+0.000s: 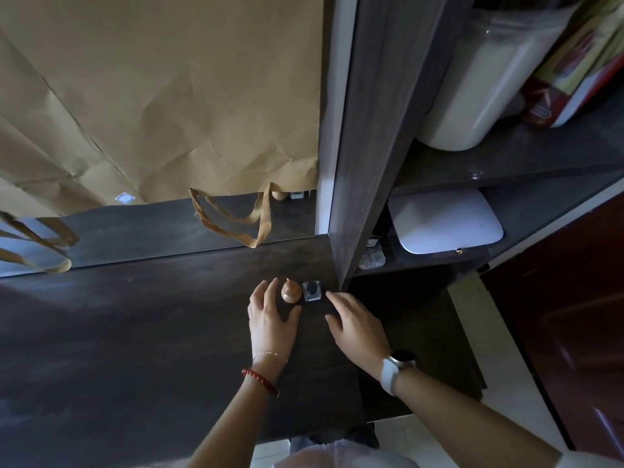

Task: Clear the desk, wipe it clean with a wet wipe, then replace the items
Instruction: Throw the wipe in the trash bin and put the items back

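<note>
A person's left hand (270,319) and right hand (354,324), both with fingers relaxed and grasping nothing, are reaching toward a small wooden gourd figure (291,292) and a square glass jar (311,290) sitting side by side at the far right of the dark desk (135,332). Clearing or replacing cannot be told; lifting would be calling for a pinch on each. No writing is legible.

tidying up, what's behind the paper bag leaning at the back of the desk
Below the paper bag's lower edge a mirror shows, reflecting the desk. Everything higher is covered.
</note>
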Demonstrator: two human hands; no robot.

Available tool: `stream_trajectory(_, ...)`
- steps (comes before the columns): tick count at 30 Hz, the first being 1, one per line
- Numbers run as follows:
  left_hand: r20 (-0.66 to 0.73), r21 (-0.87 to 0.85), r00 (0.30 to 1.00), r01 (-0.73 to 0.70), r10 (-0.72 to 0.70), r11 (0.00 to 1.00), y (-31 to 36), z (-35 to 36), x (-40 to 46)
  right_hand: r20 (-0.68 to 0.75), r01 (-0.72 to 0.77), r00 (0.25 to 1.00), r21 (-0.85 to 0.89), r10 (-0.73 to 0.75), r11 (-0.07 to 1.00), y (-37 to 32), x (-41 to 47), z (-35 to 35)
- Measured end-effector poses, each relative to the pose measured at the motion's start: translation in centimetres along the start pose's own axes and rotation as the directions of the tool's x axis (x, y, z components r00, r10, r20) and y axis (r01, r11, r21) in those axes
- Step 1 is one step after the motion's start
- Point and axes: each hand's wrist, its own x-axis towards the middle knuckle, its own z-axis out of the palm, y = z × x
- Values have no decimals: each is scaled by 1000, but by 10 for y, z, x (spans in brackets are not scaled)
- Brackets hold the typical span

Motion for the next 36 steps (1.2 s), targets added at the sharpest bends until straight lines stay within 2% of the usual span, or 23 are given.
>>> stream_trajectory(2,-124,33,989,-81,85,996,10,0,-11,-149,44,988,26,-39,999,10,-13,-17)
stream_trajectory(4,-193,69,968,-147,158,987,26,0,-10,-259,54,965,59,-37,997,18,-14,-39)
stream_trajectory(8,-143,93,945,-284,295,954,70,-1,3,-385,82,918,-48,-94,995,14,13,-86)
stream_trajectory(10,-81,44,940,-328,331,944,92,0,10,-369,63,921,-166,-122,984,9,32,-98)
stream_trajectory(13,-5,-33,923,-384,384,923,113,4,17,-229,-31,972,-347,-53,937,4,56,-108)
stream_trajectory(17,-11,-79,937,-350,350,933,120,6,19,-118,-6,992,-371,-41,929,10,75,-113)
stream_trajectory(21,-5,-73,947,-319,320,945,121,8,17,-110,35,990,-386,-84,922,20,82,-114)
stream_trajectory(25,-17,-60,948,-318,317,946,124,7,15,-113,80,987,-277,-115,957,26,74,-115)
stream_trajectory(28,-12,-49,951,-309,308,950,124,7,16,-204,92,973,-104,-112,990,29,53,-114)
stream_trajectory(31,-47,-31,954,-298,296,954,121,4,11,-327,167,932,7,-156,986,37,19,-109)
stream_trajectory(34,-87,4,960,-266,265,964,106,-2,-4,-318,226,931,121,-178,967,41,-16,-104)
stream_trajectory(36,-112,12,974,-197,197,980,85,-6,-20,-265,233,946,158,-186,960,40,-31,-95)
